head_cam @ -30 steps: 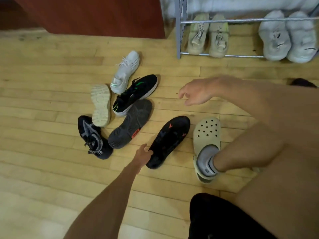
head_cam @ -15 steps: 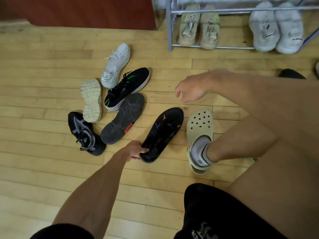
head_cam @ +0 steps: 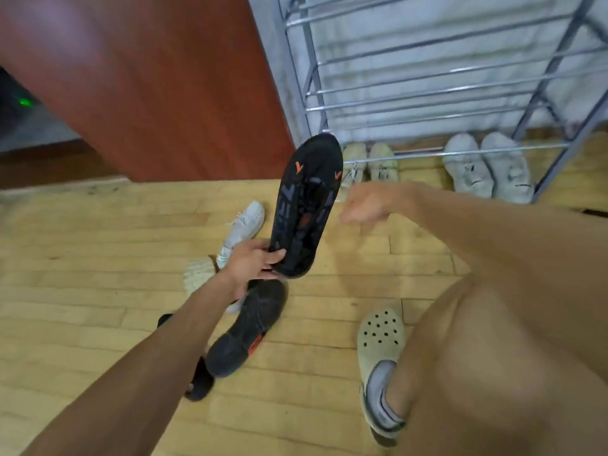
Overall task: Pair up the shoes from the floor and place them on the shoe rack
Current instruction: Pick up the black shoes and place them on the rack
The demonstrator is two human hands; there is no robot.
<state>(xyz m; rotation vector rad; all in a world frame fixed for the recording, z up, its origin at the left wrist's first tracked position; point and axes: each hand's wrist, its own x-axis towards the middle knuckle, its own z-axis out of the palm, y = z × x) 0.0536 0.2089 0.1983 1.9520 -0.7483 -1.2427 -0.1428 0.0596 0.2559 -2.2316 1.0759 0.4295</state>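
The left hand (head_cam: 255,260) grasps the heel of the black shoe (head_cam: 304,209), sole up, above the floor pile, while the right hand (head_cam: 365,205) hangs slack beside it; best find its mate among the near shoes before racking it on the shoe rack (head_cam: 427,93)

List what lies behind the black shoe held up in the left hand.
Behind the black shoe, gripped sole-out by the left hand, show a white sneaker on the floor and beige shoes on the shoe rack. Whatever its sole covers stays hidden.
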